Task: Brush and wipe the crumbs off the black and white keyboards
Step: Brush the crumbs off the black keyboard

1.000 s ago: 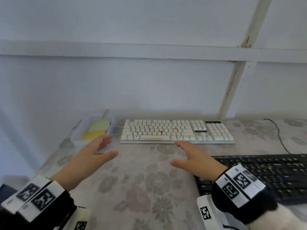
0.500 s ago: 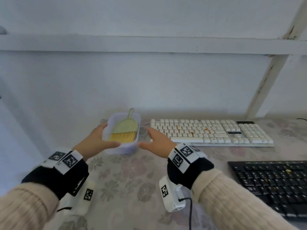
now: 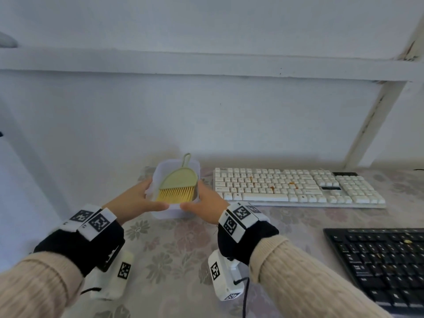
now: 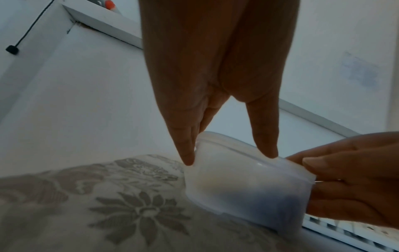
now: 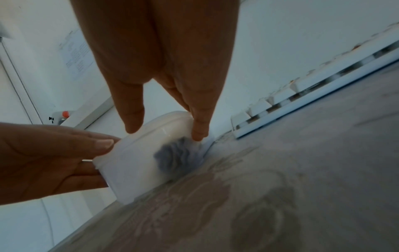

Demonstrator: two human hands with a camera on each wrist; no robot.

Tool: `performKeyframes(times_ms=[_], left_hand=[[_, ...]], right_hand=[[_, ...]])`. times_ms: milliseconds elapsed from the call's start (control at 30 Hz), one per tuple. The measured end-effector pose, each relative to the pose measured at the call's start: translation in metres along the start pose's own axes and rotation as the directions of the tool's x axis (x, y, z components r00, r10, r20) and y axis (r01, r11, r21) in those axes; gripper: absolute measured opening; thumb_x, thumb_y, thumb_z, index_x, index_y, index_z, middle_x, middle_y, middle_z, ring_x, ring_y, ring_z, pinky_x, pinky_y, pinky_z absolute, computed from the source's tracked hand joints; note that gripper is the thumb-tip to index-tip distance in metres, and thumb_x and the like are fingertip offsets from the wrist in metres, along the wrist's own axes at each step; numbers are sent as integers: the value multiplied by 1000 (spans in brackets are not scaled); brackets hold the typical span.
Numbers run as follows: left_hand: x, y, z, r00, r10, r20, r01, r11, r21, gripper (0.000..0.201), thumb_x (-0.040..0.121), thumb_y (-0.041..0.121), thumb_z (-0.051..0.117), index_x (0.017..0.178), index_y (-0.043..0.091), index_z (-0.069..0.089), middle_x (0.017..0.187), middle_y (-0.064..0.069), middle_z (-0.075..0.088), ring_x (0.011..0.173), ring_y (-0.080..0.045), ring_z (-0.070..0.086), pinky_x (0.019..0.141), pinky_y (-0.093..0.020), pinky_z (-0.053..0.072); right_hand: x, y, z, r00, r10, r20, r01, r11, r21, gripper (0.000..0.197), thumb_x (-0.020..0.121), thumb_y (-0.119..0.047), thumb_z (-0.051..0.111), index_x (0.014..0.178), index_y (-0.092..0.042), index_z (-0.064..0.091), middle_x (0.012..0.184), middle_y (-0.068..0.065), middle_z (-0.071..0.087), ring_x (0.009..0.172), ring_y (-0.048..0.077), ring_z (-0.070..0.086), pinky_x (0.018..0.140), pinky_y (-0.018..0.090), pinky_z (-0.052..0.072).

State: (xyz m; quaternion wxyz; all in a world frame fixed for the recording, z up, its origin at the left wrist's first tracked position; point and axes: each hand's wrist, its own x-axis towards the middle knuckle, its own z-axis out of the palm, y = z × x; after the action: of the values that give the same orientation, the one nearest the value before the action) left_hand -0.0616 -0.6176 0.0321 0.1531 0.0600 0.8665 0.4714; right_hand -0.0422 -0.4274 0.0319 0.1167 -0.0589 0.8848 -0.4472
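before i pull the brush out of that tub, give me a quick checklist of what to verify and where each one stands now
1. Both hands on the tub: ok. The left hand and right hand hold opposite sides of the plastic tub.
2. Brush reachable: ok. The brush lies on top in the open tub, handle toward the wall.
3. A hand free to take it: not ok. Both are holding the tub.
4. Tub resting on the table: cannot tell if it is fully seated.
5. Crumbs left to sweep: ok. Orange bits on the white keyboard, a few on the black keyboard.
6. Wiping cloth: cannot tell. Something dark shows through the tub wall.
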Motion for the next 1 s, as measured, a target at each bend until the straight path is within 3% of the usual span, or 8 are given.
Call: performKeyframes(times_ms=[67, 200, 333, 500, 667, 800, 867, 1000], left_hand=[[-4, -3, 2, 1000, 2, -4, -2, 1000, -16, 70, 63, 29, 81, 122, 37, 44, 118, 9, 62, 108, -12, 60, 99, -39, 45], [-19, -8, 9, 999, 33, -4, -33, 998, -44, 54, 73, 12, 78, 103, 45, 48, 101, 17, 70, 95, -5, 67, 80, -23, 53], [-44, -8, 13, 999, 40, 26, -37, 995, -98, 52, 74, 6, 75, 109, 38, 53, 100, 19, 71, 93, -5, 68, 74, -21, 52], [-73, -14, 18, 999, 12, 41, -7, 991, -137, 62, 70, 12, 79, 114, 42, 48, 101, 30, 66, 93, 5, 65, 70, -14, 52], [-100, -25, 20, 998, -52, 44, 56, 995, -86, 99, 56, 39, 87, 139, 40, 31, 124, 30, 51, 112, 3, 54, 92, -22, 45], [-120, -25, 26, 998, -51, 42, 56, 989, -137, 99, 58, 32, 85, 138, 42, 28, 115, 39, 47, 105, 9, 52, 80, -12, 48], [-129, -25, 26, 997, -47, 54, 55, 986, -160, 98, 48, 40, 88, 128, 52, 32, 110, 44, 49, 104, 11, 55, 83, -14, 50], [-144, -26, 27, 998, -42, 56, 54, 974, -222, 98, 21, 51, 89, 105, 57, 40, 95, 49, 55, 90, 22, 56, 65, -10, 53]], right_hand=[[-5, 2, 0, 1000, -11, 1, 11, 1000, -15, 40, 90, -13, 59, 126, -5, 47, 123, 10, 57, 113, 23, 55, 77, 14, 41], [-15, 8, 6, 1000, -22, -18, 21, 999, -40, 46, 88, -22, 63, 127, -9, 45, 122, 8, 58, 111, 22, 57, 87, 28, 47], [-29, 14, 14, 999, -31, -14, 30, 997, -65, 48, 83, -30, 67, 123, -11, 47, 119, 8, 57, 105, 22, 58, 90, 36, 51], [-54, 19, 24, 998, -52, 31, 57, 985, -160, 60, 79, -43, 66, 127, -17, 42, 120, 3, 48, 102, 16, 52, 87, 30, 49], [-90, 14, 24, 992, -100, 81, 116, 969, -218, 59, 84, -42, 62, 130, -13, 37, 115, 4, 41, 91, 14, 39, 65, 14, 33], [-113, 9, 27, 987, -121, 110, 142, 968, -207, 64, 85, -44, 61, 135, -16, 32, 123, 5, 40, 96, 13, 39, 74, 19, 37], [-122, 7, 26, 983, -122, 135, 147, 970, -193, 65, 86, -43, 60, 138, -19, 29, 127, 3, 40, 106, 15, 42, 85, 24, 39], [-135, 7, 26, 973, -115, 199, 153, 971, -186, 66, 87, -44, 59, 140, -24, 26, 126, 1, 40, 114, 14, 42, 96, 29, 40]])
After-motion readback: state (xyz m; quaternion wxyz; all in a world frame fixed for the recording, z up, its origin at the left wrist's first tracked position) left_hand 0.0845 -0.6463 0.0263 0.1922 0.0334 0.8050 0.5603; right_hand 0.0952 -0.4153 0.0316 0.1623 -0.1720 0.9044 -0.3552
